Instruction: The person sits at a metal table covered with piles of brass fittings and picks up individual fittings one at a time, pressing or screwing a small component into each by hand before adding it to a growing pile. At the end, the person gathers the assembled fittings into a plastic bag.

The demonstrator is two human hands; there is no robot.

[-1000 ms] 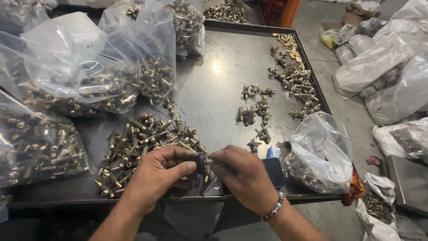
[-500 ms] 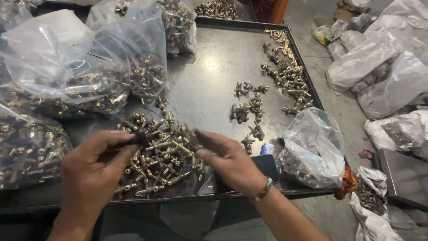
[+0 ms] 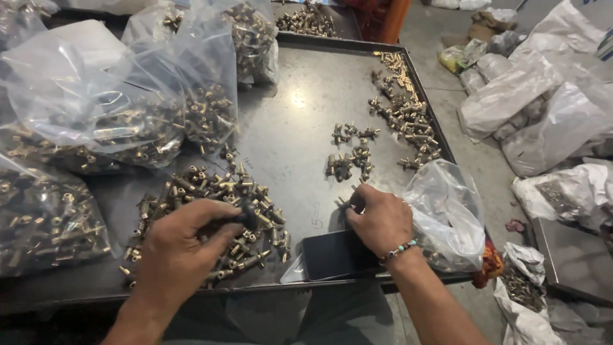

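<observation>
A heap of small brass fittings (image 3: 211,211) lies on the near left of a dark metal tray (image 3: 300,128). My left hand (image 3: 182,246) rests on this heap, its fingers closed around a dark fitting at the fingertips. My right hand (image 3: 380,220) is farther right, knuckles up, its fingertips pinching a small brass fitting (image 3: 345,203) down on the tray. A small cluster of assembled fittings (image 3: 350,156) sits just beyond the right hand. A beaded bracelet circles my right wrist.
Clear plastic bags of fittings (image 3: 128,121) crowd the tray's left and back. Another bag (image 3: 447,211) sits at the right edge, a black phone (image 3: 335,255) at the front. A row of brass parts (image 3: 405,108) lines the right rim. White sacks (image 3: 543,108) cover the floor.
My hands were joined at the tray's front, then parted. The left now presses on the heap; the right has moved right and forward, setting a fitting on the tray.
</observation>
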